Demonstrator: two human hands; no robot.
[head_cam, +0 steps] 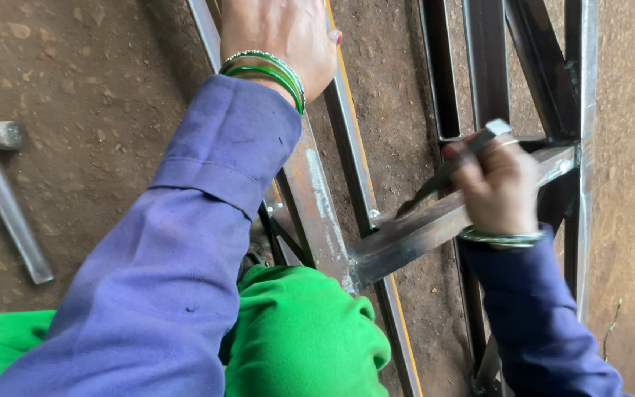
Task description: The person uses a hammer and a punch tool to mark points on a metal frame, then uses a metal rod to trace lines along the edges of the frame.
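Steel frame [406, 239] lying on dirt ground [90, 88]. Right hand [497, 187] clenches a chipping tool [446, 173], its tip near the frame's welded crossbar joint; left hand [281, 37] rests flat on a frame bar. Hammer [5, 195] lies well left of the frame.

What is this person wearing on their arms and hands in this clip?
Both arms are in long blue-purple sleeves with buttoned-style cuffs. The left hand has green and silvery bangles at the wrist and a red-painted nail. The right hand wears a green-silver bangle and a thin ring. No gloves on either hand.
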